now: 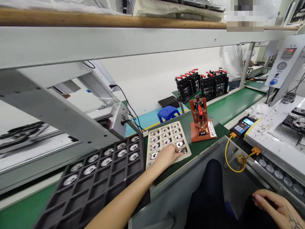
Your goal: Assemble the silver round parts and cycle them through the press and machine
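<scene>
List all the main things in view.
Black tray: one, black, left front
Cream tray: one, cream, centre
Metal parts: many, silver, in both trays
Clamp: one, orange, right of cream tray
Fixtures: several, black with red handles, beyond clamp
Stool: one, blue, beyond cream tray
Keypad: one, dark, right of clamp
Yellow cable: one, yellow, below keypad
Gauge panel: one, white, upper right
Co-worker: at least one, white-clad, background
Left hand: one, bare, over cream tray
Right hand: one, bare, lower right

Worktop (220, 128): green surface, pale front edge. Directly on it, left to right: black tray (111, 181), gridded; cream tray (185, 140), smaller, just beside it; orange clamp (199, 121), upright, near the cream tray's right side
</scene>
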### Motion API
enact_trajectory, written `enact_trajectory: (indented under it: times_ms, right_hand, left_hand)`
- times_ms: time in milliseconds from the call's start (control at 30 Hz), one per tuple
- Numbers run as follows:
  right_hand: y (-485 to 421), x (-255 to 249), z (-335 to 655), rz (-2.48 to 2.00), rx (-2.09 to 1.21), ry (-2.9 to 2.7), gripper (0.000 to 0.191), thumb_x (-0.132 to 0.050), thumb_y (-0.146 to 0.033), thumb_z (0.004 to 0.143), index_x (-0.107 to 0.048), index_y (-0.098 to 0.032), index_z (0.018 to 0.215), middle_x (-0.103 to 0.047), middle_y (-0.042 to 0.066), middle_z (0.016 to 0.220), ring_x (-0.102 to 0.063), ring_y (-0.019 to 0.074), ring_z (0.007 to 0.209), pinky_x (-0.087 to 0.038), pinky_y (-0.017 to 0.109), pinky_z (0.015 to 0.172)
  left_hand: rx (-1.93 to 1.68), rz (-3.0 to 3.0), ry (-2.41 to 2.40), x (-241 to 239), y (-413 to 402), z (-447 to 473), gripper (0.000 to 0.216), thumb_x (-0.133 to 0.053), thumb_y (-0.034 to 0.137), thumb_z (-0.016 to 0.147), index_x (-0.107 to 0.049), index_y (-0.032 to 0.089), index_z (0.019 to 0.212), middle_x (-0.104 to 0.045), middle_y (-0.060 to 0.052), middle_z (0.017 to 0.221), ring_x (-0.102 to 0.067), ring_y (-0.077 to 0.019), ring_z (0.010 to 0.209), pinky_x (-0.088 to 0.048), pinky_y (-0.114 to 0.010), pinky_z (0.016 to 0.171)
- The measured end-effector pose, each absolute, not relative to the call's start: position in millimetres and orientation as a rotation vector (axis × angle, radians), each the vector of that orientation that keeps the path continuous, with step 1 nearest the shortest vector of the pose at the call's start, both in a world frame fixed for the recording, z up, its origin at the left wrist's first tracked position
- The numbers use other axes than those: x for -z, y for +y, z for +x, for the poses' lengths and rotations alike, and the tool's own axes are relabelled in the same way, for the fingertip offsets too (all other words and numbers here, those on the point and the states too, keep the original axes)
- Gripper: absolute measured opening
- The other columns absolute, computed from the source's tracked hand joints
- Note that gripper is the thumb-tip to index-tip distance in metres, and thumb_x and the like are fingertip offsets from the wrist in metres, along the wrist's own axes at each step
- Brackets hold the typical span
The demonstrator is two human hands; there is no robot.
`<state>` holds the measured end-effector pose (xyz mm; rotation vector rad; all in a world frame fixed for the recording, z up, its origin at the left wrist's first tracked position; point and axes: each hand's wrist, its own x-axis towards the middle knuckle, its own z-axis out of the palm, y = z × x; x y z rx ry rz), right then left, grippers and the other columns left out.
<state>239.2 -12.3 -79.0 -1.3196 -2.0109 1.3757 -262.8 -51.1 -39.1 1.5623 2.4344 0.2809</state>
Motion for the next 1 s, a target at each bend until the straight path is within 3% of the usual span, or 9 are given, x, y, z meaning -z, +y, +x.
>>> enact_trajectory:
  times_ms: [167,367,567,633,733,867,933,1000]
  right_hand:
    - [-10,73,233,-1.282,-1.427,-2.052,0.046,-0.063,-0.066,0.098,-0.083,-0.025,0.098,-0.08,0.008,0.094,-0.076,0.0281,0.092,-0.062,0.026,0.083]
    - [-8,65,227,-1.287,-1.377,-1.976,0.042,-0.071,-0.067,0.089,-0.085,-0.027,0.087,-0.079,0.008,0.083,-0.076,0.0321,0.082,-0.065,0.032,0.074]
    - [-7,69,225,-1.285,-1.358,-1.932,0.04,-0.075,-0.066,0.087,-0.085,-0.027,0.089,-0.078,0.007,0.082,-0.075,0.03,0.079,-0.064,0.031,0.067]
    - [-6,66,218,-1.26,-1.391,-1.91,0.042,-0.069,-0.066,0.093,-0.085,-0.027,0.095,-0.078,0.007,0.083,-0.074,0.0282,0.078,-0.063,0.031,0.069]
    - [-3,50,191,-1.155,-1.383,-1.832,0.044,-0.063,-0.062,0.101,-0.082,-0.024,0.11,-0.077,0.007,0.089,-0.072,0.0246,0.08,-0.062,0.033,0.075]
    - [12,16,150,-0.834,-1.261,-1.778,0.056,-0.077,-0.055,0.095,-0.067,-0.025,0.14,-0.073,0.01,0.116,-0.07,0.024,0.096,-0.061,0.035,0.08]
    - [22,0,142,-0.779,-1.212,-1.795,0.057,-0.081,-0.051,0.092,-0.065,-0.025,0.14,-0.071,0.008,0.11,-0.068,0.0216,0.09,-0.059,0.034,0.075]
    - [29,-11,145,-0.82,-1.143,-1.809,0.046,-0.081,-0.048,0.092,-0.069,-0.025,0.13,-0.068,0.004,0.098,-0.065,0.0184,0.08,-0.057,0.033,0.072]
  left_hand:
    - [-0.328,1.565,2.416,42,-52,-264,0.021,-0.08,0.04,0.084,-0.072,0.021,0.078,-0.076,-0.008,0.091,-0.073,-0.0295,0.091,-0.051,-0.034,0.078]
    - [-0.424,1.588,2.397,51,-44,-261,0.026,-0.077,0.041,0.085,-0.061,0.022,0.077,-0.07,-0.005,0.083,-0.07,-0.0268,0.082,-0.051,-0.033,0.071]
    - [-0.563,1.742,2.355,34,-43,-247,0.016,-0.067,0.029,0.093,-0.059,0.022,0.082,-0.07,-0.007,0.095,-0.07,-0.0273,0.093,-0.053,-0.036,0.084]
    - [-0.718,1.966,2.179,16,-45,-231,0.009,-0.06,0.023,0.099,-0.061,0.022,0.09,-0.07,-0.006,0.1,-0.07,-0.0247,0.094,-0.054,-0.035,0.086]
    - [-0.968,2.488,1.652,-11,-39,-191,0.016,-0.051,0.015,0.107,-0.064,0.022,0.104,-0.074,-0.007,0.104,-0.072,-0.0211,0.096,-0.057,-0.032,0.085]
    - [-1.168,2.935,1.101,-32,-11,-125,0.018,-0.052,0.013,0.109,-0.066,0.02,0.118,-0.077,-0.011,0.107,-0.075,-0.0232,0.098,-0.062,-0.036,0.087]
    - [-1.234,2.971,0.933,-35,6,-98,0.018,-0.051,0.014,0.11,-0.066,0.018,0.119,-0.078,-0.012,0.105,-0.075,-0.0242,0.097,-0.064,-0.038,0.086]
    - [-1.28,2.964,0.796,-34,22,-80,0.018,-0.051,0.014,0.11,-0.066,0.016,0.12,-0.077,-0.013,0.104,-0.075,-0.025,0.096,-0.065,-0.039,0.084]
